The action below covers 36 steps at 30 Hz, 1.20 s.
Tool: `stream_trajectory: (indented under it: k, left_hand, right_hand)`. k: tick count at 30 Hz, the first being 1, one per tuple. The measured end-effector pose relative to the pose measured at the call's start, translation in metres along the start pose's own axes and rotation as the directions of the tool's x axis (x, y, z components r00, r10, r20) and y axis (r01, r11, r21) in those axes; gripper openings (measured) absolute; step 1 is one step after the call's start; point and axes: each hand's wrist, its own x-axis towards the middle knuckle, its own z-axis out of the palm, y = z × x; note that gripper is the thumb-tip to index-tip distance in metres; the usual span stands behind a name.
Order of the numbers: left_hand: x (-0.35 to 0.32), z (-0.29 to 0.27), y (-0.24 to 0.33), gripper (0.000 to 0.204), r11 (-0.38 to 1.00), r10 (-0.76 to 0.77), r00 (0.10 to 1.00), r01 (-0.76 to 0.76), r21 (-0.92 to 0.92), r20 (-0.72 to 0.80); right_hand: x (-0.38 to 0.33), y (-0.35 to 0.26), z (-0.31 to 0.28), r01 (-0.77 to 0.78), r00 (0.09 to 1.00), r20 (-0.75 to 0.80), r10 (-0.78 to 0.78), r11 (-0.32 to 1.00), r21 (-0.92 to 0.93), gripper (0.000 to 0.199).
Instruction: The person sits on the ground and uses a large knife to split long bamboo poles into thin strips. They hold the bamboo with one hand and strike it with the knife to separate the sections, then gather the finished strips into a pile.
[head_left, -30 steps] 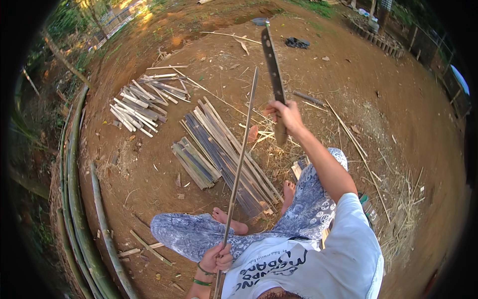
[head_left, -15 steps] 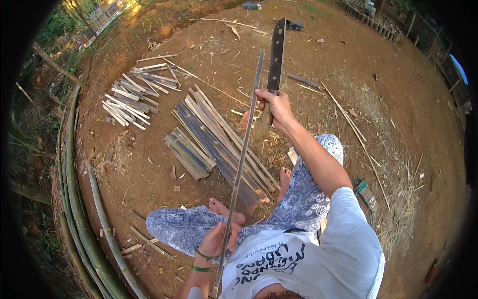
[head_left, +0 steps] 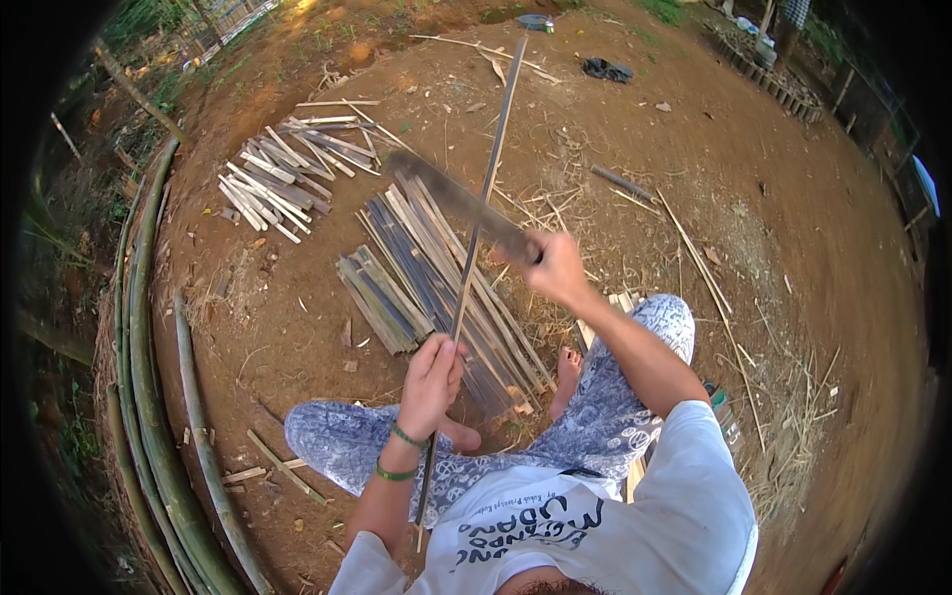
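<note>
My left hand [head_left: 430, 385] is closed around a long, thin bamboo strip [head_left: 494, 157], which slants up and away from my lap toward the far ground. In my right hand [head_left: 557, 270] is the handle of a machete [head_left: 432, 186]. Its broad dark blade, smeared by motion, points to the far left and crosses the strip above my left hand. Whether blade and strip touch, I cannot tell. Beneath them lies a bundle of long dark and pale bamboo slats [head_left: 428, 260], with a shorter stack of slats [head_left: 382, 300] beside it.
Short split pieces [head_left: 283, 178] are heaped at the far left. Long green bamboo poles [head_left: 149, 387] lie along the left side. Shavings [head_left: 793, 436] and thin sticks litter the brown soil at the right. My crossed legs [head_left: 620, 372] frame the near ground.
The machete has swung from upright to pointing far left, across the strip. My left hand has moved up and away from my body, and the strip has shifted with it.
</note>
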Motion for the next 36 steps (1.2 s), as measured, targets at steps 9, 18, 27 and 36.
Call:
stream_trajectory:
  k: [9, 18, 27, 36]
  left_hand:
    - [0.043, -0.014, -0.014, 0.032, 0.94, 0.209, 0.977, -0.187, 0.284, -0.046]
    - [-0.042, -0.006, 0.008, 0.028, 0.991, -0.038, 0.997, 0.03, 0.132, 0.061]
    - [0.001, -0.004, 0.017, 0.028, 0.996, 0.01, 1.0, -0.007, 0.088, -0.03]
    - [-0.047, -0.018, -0.002, 0.031, 0.981, -0.016, 1.0, 0.016, 0.192, -0.004]
  right_hand:
    - [-0.019, -0.019, 0.024, 0.429, 0.901, -0.033, -0.432, 0.901, -0.062, 0.02]
    - [0.052, 0.023, -0.057, -0.256, 0.959, -0.174, 0.226, 0.95, -0.181, 0.021]
    - [-0.002, 0.006, 0.023, 0.349, 0.936, 0.031, -0.352, 0.906, -0.241, 0.015]
    - [0.013, 0.017, -0.001, 0.107, 0.994, 0.007, -0.111, 0.94, -0.323, 0.021]
